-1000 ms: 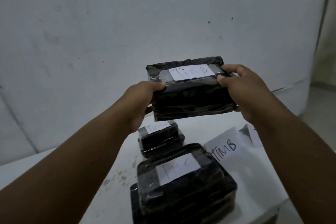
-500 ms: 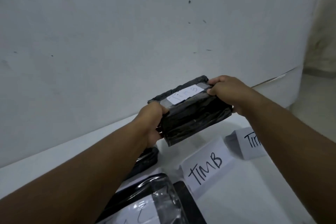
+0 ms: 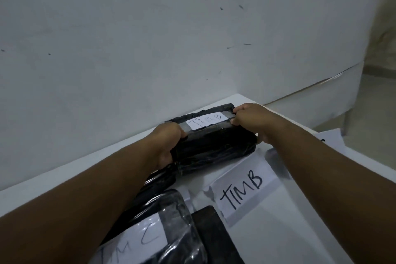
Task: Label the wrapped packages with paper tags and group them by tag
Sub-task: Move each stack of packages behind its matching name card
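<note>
A black wrapped package [image 3: 216, 146] with a taped white tag reading TIMB [image 3: 206, 120] sits low over the white table [image 3: 278, 231], near the wall. My left hand [image 3: 167, 143] grips its left end and my right hand [image 3: 250, 120] grips its right end. Just in front lies a folded paper sign reading TIMB [image 3: 242, 191]. Nearer to me, a second black package [image 3: 171, 231] carries a tag reading TIMC [image 3: 139, 242]. Whether the held package touches the table is hidden.
A white wall [image 3: 150, 38] rises right behind the table. A flat dark item [image 3: 216, 233] lies beside the TIMC package. More white paper [image 3: 330, 141] lies at the table's right edge, with floor beyond. Another black package [image 3: 158, 180] shows under my left forearm.
Both hands have carried the TIMB package from chest height down and away toward the wall, behind the TIMB sign. The view has tilted downward and forward.
</note>
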